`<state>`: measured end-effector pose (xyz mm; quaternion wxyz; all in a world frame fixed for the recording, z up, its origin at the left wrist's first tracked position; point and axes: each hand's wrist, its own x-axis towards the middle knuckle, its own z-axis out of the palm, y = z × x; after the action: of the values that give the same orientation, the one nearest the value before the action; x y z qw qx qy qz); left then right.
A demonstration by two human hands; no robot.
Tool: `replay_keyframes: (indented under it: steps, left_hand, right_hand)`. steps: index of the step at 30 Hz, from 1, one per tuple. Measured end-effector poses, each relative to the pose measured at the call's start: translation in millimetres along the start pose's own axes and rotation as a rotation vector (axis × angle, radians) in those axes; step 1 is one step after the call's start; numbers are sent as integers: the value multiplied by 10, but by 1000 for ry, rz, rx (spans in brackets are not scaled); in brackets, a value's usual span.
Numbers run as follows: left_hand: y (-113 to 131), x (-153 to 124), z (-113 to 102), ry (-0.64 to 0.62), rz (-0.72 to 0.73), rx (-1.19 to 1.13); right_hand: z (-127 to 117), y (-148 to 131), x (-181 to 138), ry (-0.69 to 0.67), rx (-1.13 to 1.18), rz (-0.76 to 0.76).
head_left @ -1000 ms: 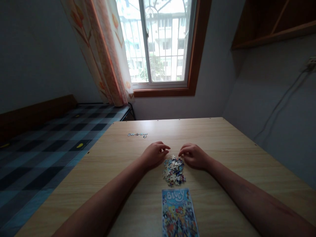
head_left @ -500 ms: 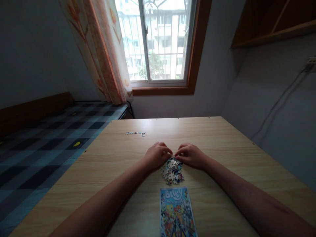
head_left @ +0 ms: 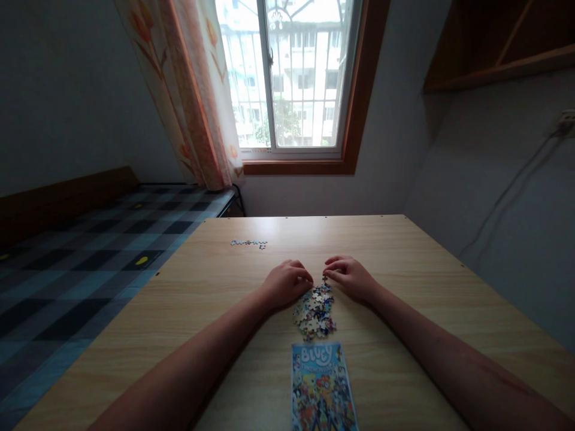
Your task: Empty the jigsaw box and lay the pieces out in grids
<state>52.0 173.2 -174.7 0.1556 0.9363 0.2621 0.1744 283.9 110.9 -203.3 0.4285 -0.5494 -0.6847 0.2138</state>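
A heap of jigsaw puzzle pieces (head_left: 315,314) lies on the wooden table between my forearms, some with pale backs up and some with coloured faces. My right hand (head_left: 349,276) is at the heap's far right edge, thumb and fingers pinched on a single puzzle piece (head_left: 324,278). At the far left edge of the heap rests my left hand (head_left: 290,281), its fingers curled and drawn together; whatever they may hold is hidden. Closer to me lies a picture sheet (head_left: 322,383) marked "Bluey". Farther off, a short row of puzzle pieces (head_left: 249,242) is laid out.
The wooden table (head_left: 404,341) reaches toward the window (head_left: 305,90). To the left is a bed (head_left: 112,239) with a checked cover, beside a floral curtain (head_left: 197,108). A wall shelf (head_left: 503,69) and a cable (head_left: 507,188) are on the right.
My right hand has moved slightly up and away from my left hand, and a puzzle piece now shows in its fingertips. The left hand has stayed nearly still.
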Motion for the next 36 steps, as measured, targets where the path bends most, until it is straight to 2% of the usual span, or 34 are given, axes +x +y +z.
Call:
replay_keyframes:
  steps: [6,12,15,19,23,25,30,36]
  left_hand:
    - [4,-15,-2,-3,2,48]
    - [212,-46,-16,-47,166,201]
    - [203,-29,-44,-39,134,245]
    - [-43,-38,-216,17,-95,391]
    - [-382,-107,-514,-25,-400,545]
    - [-528,-153,-642,-29,-488,594]
    - [-804,-251,-788,-10,-558,601]
    - [-1022,-283,-744,98,-522,552]
  right_hand:
    - [21,96,-12,159,-168,-28]
    - [-2,82,-38,167,-211,-48]
    - [1,51,-45,160,-219,-54]
    - [-5,28,-58,199,-204,-38]
    - [-6,11,-72,216,-202,-50]
    - [-7,3,-76,208,-202,-52]
    - [-5,-4,-78,188,-182,-50]
    - [5,-7,-83,188,-171,-64]
